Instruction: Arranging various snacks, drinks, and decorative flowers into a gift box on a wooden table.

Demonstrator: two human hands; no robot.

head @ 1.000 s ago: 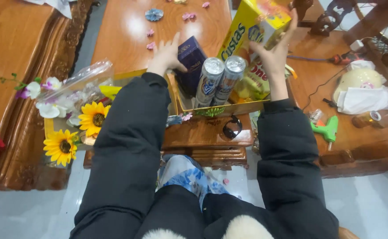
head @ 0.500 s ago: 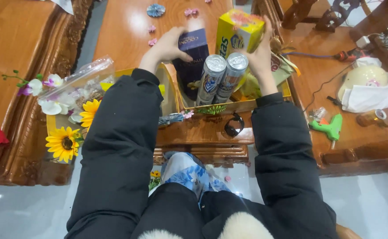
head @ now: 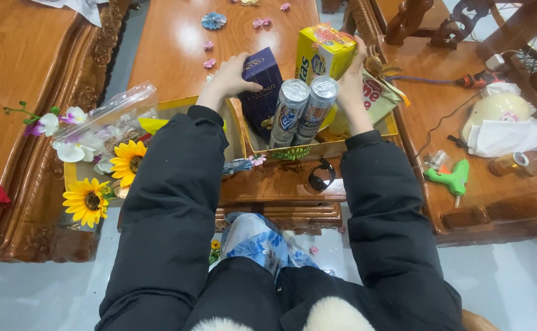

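Yellow box [head: 323, 54] lower, behind cans [head: 302, 110]

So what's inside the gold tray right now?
Inside the gold tray: two silver cans, a dark blue box under the left hand, and a yellow box held by the right hand. The tray floor is covered.

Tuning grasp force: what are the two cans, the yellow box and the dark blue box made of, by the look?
Two cans: metal, likely aluminium; silvery tops with a glossy sheen.
Yellow box under the right hand: printed cardboard, folded top flaps.
Dark blue box at the left hand: probably coated card, sharp edges, smooth face.
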